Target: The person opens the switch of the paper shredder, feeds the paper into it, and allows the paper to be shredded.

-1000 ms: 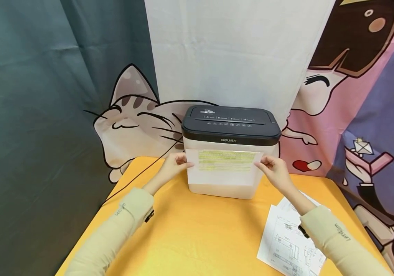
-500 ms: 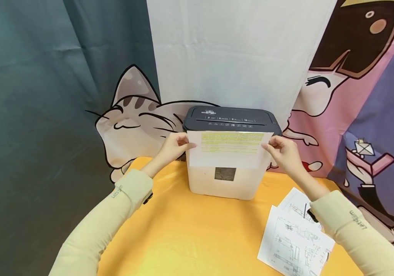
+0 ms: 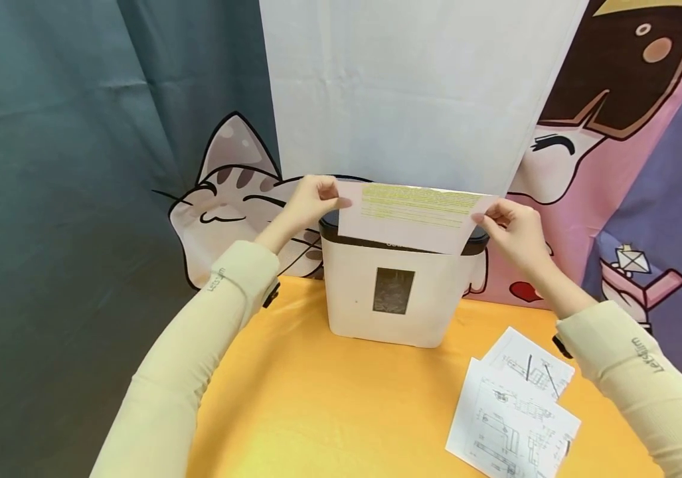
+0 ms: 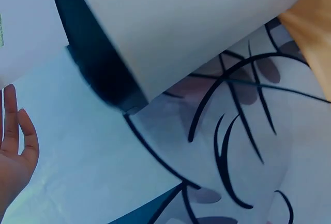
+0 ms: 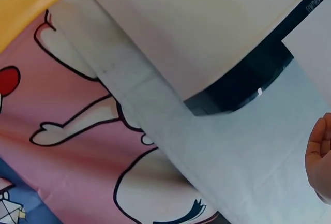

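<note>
A sheet of paper [image 3: 406, 229] with yellow highlighted lines is stretched between the two hands, in front of the dark top of a paper shredder [image 3: 346, 285]. My left hand [image 3: 319, 198] pinches its upper left edge between thumb and fingers. At the upper right edge, my right hand [image 3: 514, 229] pinches it the same way. The sheet hides most of the shredder's lid and its slot. In the left wrist view the left hand [image 4: 15, 149] shows at the left border, at the sheet's edge; the right wrist view catches the right hand [image 5: 319, 159] at its right border.
Two printed sheets with line drawings [image 3: 511, 418] lie overlapping on the yellow tablecloth [image 3: 317, 405] at the right. A dark window [image 3: 393, 291] shows in the shredder's white bin. Behind the table hangs a cartoon-printed curtain [image 3: 400, 93].
Both hands have raised the paper from in front of the white bin up to the level of the shredder's lid, uncovering the bin's window. The sheets on the table have not moved.
</note>
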Demonstrator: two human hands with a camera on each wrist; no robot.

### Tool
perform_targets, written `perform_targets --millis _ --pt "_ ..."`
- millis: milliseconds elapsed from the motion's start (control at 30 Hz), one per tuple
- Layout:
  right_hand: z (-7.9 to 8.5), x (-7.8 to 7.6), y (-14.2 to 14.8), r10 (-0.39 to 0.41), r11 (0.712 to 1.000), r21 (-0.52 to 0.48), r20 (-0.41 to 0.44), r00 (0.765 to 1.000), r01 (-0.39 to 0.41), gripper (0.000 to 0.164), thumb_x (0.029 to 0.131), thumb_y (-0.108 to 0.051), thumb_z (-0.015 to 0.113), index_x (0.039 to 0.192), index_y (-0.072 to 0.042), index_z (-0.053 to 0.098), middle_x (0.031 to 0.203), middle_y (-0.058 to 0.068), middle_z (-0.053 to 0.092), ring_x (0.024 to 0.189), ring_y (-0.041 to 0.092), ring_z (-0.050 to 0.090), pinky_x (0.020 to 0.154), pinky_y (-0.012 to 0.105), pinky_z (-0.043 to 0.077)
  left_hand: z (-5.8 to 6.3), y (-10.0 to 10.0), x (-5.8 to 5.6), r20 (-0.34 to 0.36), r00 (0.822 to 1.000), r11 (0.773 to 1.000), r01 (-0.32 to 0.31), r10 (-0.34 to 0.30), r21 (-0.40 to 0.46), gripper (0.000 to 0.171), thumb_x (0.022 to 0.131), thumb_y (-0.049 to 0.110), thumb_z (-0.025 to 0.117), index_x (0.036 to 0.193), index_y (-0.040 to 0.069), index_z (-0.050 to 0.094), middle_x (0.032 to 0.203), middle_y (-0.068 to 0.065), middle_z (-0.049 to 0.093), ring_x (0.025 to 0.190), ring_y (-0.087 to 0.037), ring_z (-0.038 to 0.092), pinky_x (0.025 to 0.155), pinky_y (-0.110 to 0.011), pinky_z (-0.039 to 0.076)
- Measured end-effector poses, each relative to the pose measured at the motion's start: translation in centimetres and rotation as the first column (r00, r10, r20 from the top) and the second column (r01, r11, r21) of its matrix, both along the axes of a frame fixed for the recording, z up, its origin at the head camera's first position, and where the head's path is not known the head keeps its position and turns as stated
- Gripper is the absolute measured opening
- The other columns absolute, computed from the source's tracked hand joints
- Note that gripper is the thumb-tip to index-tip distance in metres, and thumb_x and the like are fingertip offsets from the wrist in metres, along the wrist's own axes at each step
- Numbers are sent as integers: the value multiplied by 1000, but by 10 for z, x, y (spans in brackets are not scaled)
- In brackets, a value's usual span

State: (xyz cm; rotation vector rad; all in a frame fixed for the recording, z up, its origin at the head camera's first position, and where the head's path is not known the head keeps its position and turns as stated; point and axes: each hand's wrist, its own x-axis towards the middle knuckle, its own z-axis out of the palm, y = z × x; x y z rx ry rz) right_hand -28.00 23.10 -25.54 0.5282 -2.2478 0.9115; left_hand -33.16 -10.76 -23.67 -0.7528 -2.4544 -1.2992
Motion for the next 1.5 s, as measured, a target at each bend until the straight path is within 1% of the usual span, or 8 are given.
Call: perform_targets --millis 200,433,667,800,900,1067,1200,1500 --pt "13 -6 1 -1 1000 -28 -10 1000 1 8 83 -1 68 78 5 66 69 -23 58 56 -11 45 50 7 35 21 6 -4 -32 999 1000 -2 1 -19 29 83 10 71 63 9 51 70 -4 61 69 -19 54 68 -26 39" --pt "37 -15 -3 -7 999 34 -75 997 10 9 83 0 68 82 9 67 80 26 69 62 -23 43 58 2 33 35 3 -8 -49 999 998 -8 5 -58 35 85 11 70 60 10 44 67 -11 55 75 -19 55 71 -28 38" --pt "53 -26 -7 -50 990 127 -54 997 57 10 84 -2 69 84 7 68 86 26 69 64 -27 38 57 6 30 45 -2 -17 -11 1000 999 -15 14 -41 34 84 8 70 60 10 46 66 -1 55 79 -19 56 72 -27 40" --pt "54 -34 -7 -67 980 187 -37 997 73 9 84 -1 67 89 6 68 89 25 70 71 3 61 59 7 31 45 1 -25 0 999 998 -39 39 -52 35 84 8 70 60 9 45 61 -3 52 67 -15 45 65 -24 35" --pt "52 -40 -7 -66 971 230 -16 998 68 12 85 1 65 95 7 68 92 25 69 78 32 64 62 12 34 40 5 -30 -6 998 992 -67 67 -103 34 84 10 70 62 10 45 57 1 48 60 -13 38 62 -24 33" --pt "44 -47 -7 -75 965 253 1 997 72 14 86 2 63 98 7 68 94 26 69 79 34 63 65 25 39 32 10 -34 -4 995 986 -102 102 -131 39 85 13 69 62 11 39 54 3 37 57 -14 32 59 -24 30" --pt "40 -51 -7 -82 969 235 3 997 79 11 86 2 64 95 7 68 94 26 69 79 34 63 65 23 38 26 11 -36 2 994 987 -111 112 -118 44 86 15 69 61 11 33 56 2 27 58 -16 28 59 -25 28" --pt "34 -55 -9 -92 969 232 27 995 84 13 87 2 62 98 7 67 96 26 68 80 34 64 67 30 44 22 13 -36 -37 987 977 -159 155 -142 42 86 18 68 64 12 33 59 0 28 59 -17 27 59 -25 27"
